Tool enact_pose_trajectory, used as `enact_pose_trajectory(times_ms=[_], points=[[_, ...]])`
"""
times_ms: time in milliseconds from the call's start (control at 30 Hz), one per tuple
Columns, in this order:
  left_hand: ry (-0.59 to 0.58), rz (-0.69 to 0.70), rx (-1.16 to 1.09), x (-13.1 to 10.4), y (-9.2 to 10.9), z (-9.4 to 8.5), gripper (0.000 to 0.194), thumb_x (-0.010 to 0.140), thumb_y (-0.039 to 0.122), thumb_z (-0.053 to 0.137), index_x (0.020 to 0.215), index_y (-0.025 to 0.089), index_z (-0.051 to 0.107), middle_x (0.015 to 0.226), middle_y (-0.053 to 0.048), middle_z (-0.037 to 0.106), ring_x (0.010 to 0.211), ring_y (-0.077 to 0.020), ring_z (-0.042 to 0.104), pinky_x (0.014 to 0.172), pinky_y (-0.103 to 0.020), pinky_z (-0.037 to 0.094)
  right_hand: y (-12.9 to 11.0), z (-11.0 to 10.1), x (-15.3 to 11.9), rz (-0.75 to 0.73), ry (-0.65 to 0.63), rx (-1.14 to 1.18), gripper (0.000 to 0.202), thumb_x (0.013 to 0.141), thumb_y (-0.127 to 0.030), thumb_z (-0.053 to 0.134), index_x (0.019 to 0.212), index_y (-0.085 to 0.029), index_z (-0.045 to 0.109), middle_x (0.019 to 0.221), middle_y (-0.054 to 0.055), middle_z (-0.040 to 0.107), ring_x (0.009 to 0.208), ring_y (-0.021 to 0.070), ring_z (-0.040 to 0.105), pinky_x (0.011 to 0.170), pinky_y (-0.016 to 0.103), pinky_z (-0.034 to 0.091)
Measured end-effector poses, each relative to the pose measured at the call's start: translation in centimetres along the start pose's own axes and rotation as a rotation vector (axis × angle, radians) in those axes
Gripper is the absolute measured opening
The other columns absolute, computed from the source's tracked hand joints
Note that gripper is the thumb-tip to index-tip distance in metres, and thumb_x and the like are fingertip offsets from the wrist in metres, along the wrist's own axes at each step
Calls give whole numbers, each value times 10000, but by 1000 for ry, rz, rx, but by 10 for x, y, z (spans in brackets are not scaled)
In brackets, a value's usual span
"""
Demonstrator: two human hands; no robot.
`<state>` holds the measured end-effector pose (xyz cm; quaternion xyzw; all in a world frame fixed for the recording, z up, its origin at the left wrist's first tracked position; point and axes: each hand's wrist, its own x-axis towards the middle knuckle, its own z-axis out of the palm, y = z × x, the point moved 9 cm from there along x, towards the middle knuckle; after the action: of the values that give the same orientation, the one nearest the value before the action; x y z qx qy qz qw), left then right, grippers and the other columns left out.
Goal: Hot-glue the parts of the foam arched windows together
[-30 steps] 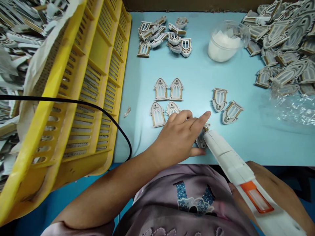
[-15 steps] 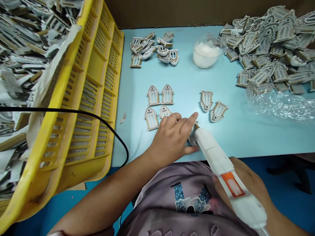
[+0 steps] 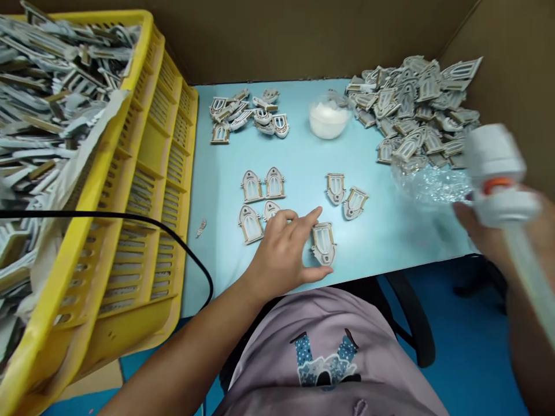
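Somewhere mid-batch with the little window frames, I'd say

One frame (image 3: 323,245) lies on the light blue surface (image 3: 297,156), between thumb and forefinger of the left hand (image 3: 280,254); that grip's spread wide, can't tell if the fingertips actually touch it. Right hand (image 3: 498,248) has its grip wrapped round a blurry glue gun (image 3: 496,156), well apart from that frame. Four arched frames (image 3: 250,223) sit two by two, one partly behind the left hand, plus two loose frames (image 3: 355,203) nearby. No clue which are done or waiting: there's a back-left cluster (image 3: 247,112), a big right-side heap (image 3: 407,110) and a stuffed yellow crate (image 3: 156,133).
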<state>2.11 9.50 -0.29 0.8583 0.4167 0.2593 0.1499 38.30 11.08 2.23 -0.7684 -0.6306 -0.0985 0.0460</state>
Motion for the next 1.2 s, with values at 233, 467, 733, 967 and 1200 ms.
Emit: enact_pose_trajectory(times_ms=[233, 467, 733, 967, 1200], points=[[65, -196, -408, -1, -24, -8, 986, 705, 298, 830, 1556, 260, 335, 1368, -117, 588, 1053, -229, 618, 922, -414, 548, -47, 31, 0, -359, -84, 7, 315, 863, -398, 662, 1051, -155, 589, 1068, 100, 622, 1029, 234, 562, 853, 372, 467], [31, -286, -600, -5, -36, 5, 990, 745, 257, 789, 1592, 255, 276, 1430, -154, 543, 935, -170, 629, 880, -393, 556, -72, 46, 8, -535, -60, 86, 386, 872, -510, 623, 1045, -167, 583, 1084, 167, 635, 1095, 347, 550, 818, 423, 476], [15, -299, -595, -2, -35, 7, 970, 752, 245, 799, 1582, 253, 297, 1386, -151, 558, 965, -186, 621, 937, -438, 519, -49, 28, -6, -439, 67, 185, 277, 950, -408, 508, 1070, -163, 556, 1085, 174, 634, 1061, 319, 562, 882, 446, 479], [-10, -268, -899, 4, -14, 10, 917, 783, 282, 809, 1569, 268, 338, 1408, -168, 531, 1059, -214, 643, 997, -441, 500, -23, 15, -17, -273, 55, 230, 293, 885, -489, 651, 901, -218, 542, 884, 113, 637, 860, 291, 574, 760, 411, 451], [-122, -266, -1172, 28, 21, 19, 900, 776, 489, 833, 1540, 289, 402, 1383, -165, 545, 1103, -246, 658, 1025, -469, 514, -8, -10, -37, -180, 90, 247, 297, 896, -506, 669, 899, -239, 539, 851, 73, 593, 840, 270, 588, 657, 358, 410]])
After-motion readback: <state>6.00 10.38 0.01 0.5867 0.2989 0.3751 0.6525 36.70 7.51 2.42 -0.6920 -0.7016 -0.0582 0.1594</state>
